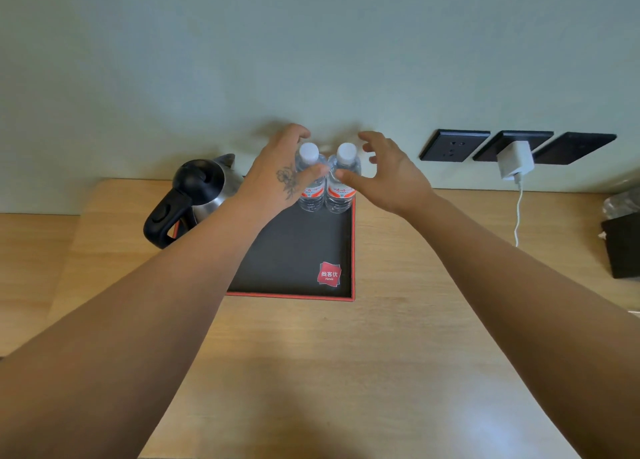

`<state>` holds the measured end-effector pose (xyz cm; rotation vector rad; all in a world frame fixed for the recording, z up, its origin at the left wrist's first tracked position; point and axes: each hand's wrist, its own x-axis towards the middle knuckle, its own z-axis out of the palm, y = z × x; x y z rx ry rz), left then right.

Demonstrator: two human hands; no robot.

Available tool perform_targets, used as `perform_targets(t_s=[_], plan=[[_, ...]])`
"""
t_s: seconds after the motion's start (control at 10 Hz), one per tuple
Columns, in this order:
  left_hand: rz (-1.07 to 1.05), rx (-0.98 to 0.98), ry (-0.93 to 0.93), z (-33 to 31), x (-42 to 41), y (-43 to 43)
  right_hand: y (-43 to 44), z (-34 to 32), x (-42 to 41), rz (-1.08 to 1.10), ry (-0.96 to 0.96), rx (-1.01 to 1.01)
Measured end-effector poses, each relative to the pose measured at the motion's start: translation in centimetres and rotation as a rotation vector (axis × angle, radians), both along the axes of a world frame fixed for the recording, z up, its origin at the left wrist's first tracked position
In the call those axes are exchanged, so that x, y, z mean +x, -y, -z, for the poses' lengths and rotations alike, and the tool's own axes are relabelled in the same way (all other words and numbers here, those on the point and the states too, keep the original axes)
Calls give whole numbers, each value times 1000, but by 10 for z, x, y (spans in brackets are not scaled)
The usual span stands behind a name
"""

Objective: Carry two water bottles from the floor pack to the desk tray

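Observation:
Two clear water bottles with white caps and red-and-white labels stand upright side by side at the far right corner of the black, red-edged tray [294,251] on the wooden desk. My left hand [280,171] wraps the left water bottle [311,197], thumb across its front and fingers curled behind its neck. My right hand [391,171] is beside the right water bottle [341,197] with fingers spread and apart from it; only the thumb tip touches its front. The floor pack is out of view.
A steel kettle [197,188] with a black handle sits on the tray's far left corner. Black wall sockets [453,145] hold a white charger [516,162] whose cable hangs to the desk. A black object [623,247] lies at the desk's right edge.

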<state>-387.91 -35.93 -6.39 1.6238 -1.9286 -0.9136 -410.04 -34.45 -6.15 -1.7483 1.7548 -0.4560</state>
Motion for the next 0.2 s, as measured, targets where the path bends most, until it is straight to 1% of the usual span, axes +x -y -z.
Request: perform_targets(t_s=[0.1, 0.2], plan=[[11, -68, 22, -24, -4, -9, -2, -20, -4, -9, -97, -81], [29, -191, 41, -40, -7, -17, -10, -35, -4, -47, -139, -200]])
